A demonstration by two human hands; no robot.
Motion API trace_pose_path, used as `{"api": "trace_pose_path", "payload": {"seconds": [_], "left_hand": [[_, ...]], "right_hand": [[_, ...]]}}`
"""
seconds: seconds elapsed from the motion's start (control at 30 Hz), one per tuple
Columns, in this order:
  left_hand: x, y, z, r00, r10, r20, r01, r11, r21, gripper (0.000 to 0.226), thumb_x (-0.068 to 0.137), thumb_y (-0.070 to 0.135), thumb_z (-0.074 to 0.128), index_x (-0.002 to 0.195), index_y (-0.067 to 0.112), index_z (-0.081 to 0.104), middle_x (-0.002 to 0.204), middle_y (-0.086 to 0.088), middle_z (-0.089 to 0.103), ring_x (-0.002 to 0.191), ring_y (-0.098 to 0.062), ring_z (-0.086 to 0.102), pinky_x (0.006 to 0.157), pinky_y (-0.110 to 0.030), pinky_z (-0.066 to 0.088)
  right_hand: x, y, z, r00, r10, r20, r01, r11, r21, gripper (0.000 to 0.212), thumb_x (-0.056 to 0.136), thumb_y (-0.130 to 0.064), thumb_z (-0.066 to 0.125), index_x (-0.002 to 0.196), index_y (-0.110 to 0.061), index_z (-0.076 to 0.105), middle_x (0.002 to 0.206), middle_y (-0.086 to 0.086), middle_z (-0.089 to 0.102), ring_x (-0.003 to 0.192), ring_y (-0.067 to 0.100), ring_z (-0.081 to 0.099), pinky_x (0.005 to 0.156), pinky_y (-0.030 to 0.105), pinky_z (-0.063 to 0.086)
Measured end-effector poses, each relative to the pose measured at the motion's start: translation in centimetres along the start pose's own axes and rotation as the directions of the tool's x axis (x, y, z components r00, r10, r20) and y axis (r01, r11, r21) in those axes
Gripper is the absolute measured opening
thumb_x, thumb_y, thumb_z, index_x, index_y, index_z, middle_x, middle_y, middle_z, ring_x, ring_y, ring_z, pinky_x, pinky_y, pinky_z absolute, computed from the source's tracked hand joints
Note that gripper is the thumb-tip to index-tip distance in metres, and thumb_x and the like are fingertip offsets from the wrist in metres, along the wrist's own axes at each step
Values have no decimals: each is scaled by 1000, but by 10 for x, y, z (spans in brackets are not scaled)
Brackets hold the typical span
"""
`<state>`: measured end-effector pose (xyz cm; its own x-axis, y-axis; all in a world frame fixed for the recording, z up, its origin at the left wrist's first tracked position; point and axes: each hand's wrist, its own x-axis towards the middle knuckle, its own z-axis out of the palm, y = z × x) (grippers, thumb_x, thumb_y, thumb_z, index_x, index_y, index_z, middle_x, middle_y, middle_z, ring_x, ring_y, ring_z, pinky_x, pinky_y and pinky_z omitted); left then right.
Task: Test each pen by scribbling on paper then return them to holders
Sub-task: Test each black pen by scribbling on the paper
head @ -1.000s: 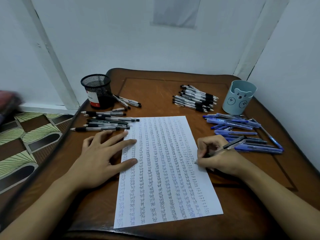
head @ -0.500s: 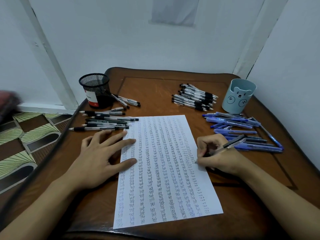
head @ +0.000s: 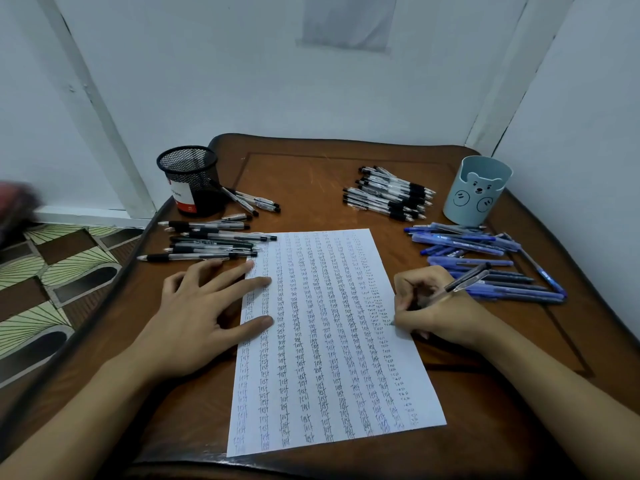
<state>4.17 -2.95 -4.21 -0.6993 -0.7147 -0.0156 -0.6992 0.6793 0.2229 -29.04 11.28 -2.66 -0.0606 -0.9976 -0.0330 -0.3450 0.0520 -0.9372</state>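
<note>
A white paper sheet [head: 329, 341] covered in columns of the handwritten word "test" lies in the middle of the table. My right hand [head: 440, 306] grips a dark pen [head: 465, 280] with its tip on the sheet's right edge. My left hand [head: 204, 306] lies flat with spread fingers, pressing the sheet's left edge. A black mesh holder [head: 190, 181] stands at the back left. At the back right is a light blue bear holder [head: 477, 190].
Black pens [head: 207, 244] lie loose left of the sheet, and a few more [head: 252, 200] sit beside the mesh holder. Another black pile [head: 391, 194] sits at the back centre. Blue pens [head: 485, 261] are heaped at the right. The wooden table [head: 311, 174] stands in a white corner.
The pen tip has crept slightly down the sheet's right edge as my right hand writes. My left hand has stayed where it was.
</note>
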Motion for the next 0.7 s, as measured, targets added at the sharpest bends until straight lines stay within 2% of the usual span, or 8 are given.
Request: {"api": "trace_pose_path", "payload": {"seconds": [0.13,0.23,0.33,0.37,0.43,0.53,0.6,0.7], "left_hand": [[0,1,0,1000,-1,4,1,1000,9,73,74,100,13,142,74,16,160,38,4,152,-9,-1,119,-45,3],[0,0,0,1000,-1,6,1,1000,9,73,74,99,13,143,74,15,160,38,4,152,-9,-1,118,-44,2],[0,0,0,1000,0,6,0,1000,3,72,75,99,15,143,74,15,161,38,4,152,-9,-1,119,-45,2],[0,0,0,1000,0,10,0,1000,5,72,75,99,14,143,75,14,160,38,3,152,-9,-2,119,-45,2],[0,0,0,1000,-2,13,2,1000,3,72,74,100,14,142,75,13,160,39,3,152,-9,-2,119,-46,2],[0,0,-1,1000,-2,7,2,1000,7,73,74,100,14,142,75,14,160,39,3,152,-9,-2,119,-46,2],[1,1,-1,1000,0,3,0,1000,2,73,74,100,14,142,74,15,160,40,4,152,-9,-2,119,-46,2],[1,2,-2,1000,-1,2,1,1000,-1,74,73,100,14,142,74,15,159,40,5,151,-7,-2,118,-44,1]], "right_hand": [[2,2,2,1000,-4,-18,4,1000,-11,39,74,16,72,57,-7,46,63,11,54,41,24,47,39,26,37],[2,1,5,999,-10,-31,11,1000,6,35,69,5,70,53,-15,46,64,23,51,41,22,45,38,25,35],[3,-2,5,997,41,-69,-32,993,118,42,83,9,67,54,-14,46,69,22,56,45,21,45,39,21,30],[4,-4,6,992,87,-87,-70,982,174,40,90,4,62,56,-11,48,69,20,58,45,20,44,40,20,28],[8,-11,6,972,205,-114,-172,954,247,44,101,-20,54,60,-8,48,62,18,56,44,20,41,40,22,26],[15,-19,14,955,258,-145,-226,952,208,45,102,-48,48,79,-10,49,48,10,45,42,19,37,40,25,27],[20,-21,19,953,227,-203,-188,963,194,42,102,-50,47,103,-9,53,44,6,39,40,19,33,45,30,29],[27,-31,21,948,153,-279,-102,977,186,36,105,-47,44,90,-15,50,43,1,37,40,19,31,49,35,27]]}}
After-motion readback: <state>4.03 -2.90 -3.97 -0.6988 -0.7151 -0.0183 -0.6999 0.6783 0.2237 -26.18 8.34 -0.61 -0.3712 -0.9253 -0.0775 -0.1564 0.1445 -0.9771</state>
